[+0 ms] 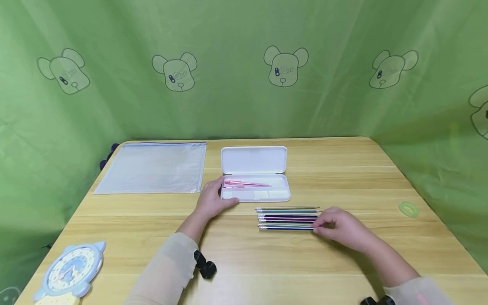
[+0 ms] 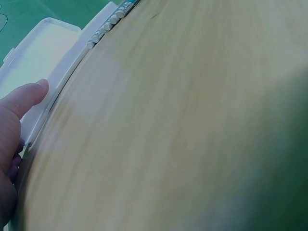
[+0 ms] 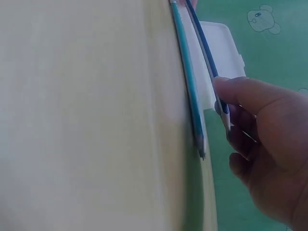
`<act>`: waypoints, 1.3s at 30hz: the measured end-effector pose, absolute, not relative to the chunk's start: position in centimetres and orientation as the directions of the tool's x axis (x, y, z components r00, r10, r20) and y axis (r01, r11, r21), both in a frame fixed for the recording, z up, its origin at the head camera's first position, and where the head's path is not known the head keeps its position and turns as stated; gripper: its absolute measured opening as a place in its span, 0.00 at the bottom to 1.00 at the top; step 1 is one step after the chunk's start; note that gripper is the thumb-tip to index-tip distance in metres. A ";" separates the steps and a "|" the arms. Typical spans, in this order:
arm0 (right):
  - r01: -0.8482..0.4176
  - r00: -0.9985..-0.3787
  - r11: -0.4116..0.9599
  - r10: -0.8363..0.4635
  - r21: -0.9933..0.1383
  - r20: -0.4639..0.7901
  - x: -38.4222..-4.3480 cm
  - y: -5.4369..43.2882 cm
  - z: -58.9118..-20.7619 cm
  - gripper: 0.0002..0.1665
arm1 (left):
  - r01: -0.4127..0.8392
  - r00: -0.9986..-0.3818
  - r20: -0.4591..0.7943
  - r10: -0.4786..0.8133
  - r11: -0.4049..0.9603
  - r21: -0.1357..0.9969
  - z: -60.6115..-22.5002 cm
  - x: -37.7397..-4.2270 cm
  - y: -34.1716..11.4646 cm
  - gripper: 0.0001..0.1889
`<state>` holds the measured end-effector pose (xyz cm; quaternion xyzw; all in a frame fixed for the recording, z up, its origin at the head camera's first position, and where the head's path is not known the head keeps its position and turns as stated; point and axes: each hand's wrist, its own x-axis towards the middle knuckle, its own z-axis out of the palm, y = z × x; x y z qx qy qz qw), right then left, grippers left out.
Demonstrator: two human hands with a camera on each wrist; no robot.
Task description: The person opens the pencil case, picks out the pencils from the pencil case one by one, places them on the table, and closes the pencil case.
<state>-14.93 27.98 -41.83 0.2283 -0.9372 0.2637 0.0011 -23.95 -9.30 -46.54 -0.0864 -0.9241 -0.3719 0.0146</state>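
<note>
An open white pencil case (image 1: 267,195) holds a few pink pens (image 1: 248,184) in its tray. My left hand (image 1: 214,199) grips the case at its left front corner; in the left wrist view the thumb (image 2: 30,96) lies along the rim. In front of the case, several pencils (image 1: 289,218) lie side by side, their eraser ends to the left. With thumb and fingers, my right hand (image 1: 341,226) pinches a dark blue pencil (image 3: 204,45) near its sharpened tip. Beside it in the right wrist view is a teal pencil (image 3: 188,77).
A translucent zip pouch (image 1: 152,169) lies flat at the back left of the wooden table (image 1: 236,254). A light blue toy clock (image 1: 72,269) is at the front left. Near the right edge sits a green ring (image 1: 408,209). Green curtain (image 1: 236,110) hangs behind the table.
</note>
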 end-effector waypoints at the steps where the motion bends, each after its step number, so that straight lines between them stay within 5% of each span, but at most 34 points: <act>1: -0.434 -0.893 0.757 -0.433 -0.489 0.122 -14.9 28.0 -42.0 0.09 | 0.173 -0.984 0.093 0.150 0.708 0.685 -46.5 -23.9 -9.3 0.51; 31: -0.382 -0.908 0.779 -0.418 -0.498 0.044 -15.5 27.8 -42.4 0.06 | 0.163 -0.986 0.085 0.144 0.710 0.685 -46.5 -23.9 -9.3 0.52; 39: -0.322 -0.935 0.754 -0.347 -0.573 0.068 -18.4 26.1 -39.1 0.18 | 0.164 -0.986 0.086 0.144 0.710 0.685 -46.6 -23.8 -9.4 0.52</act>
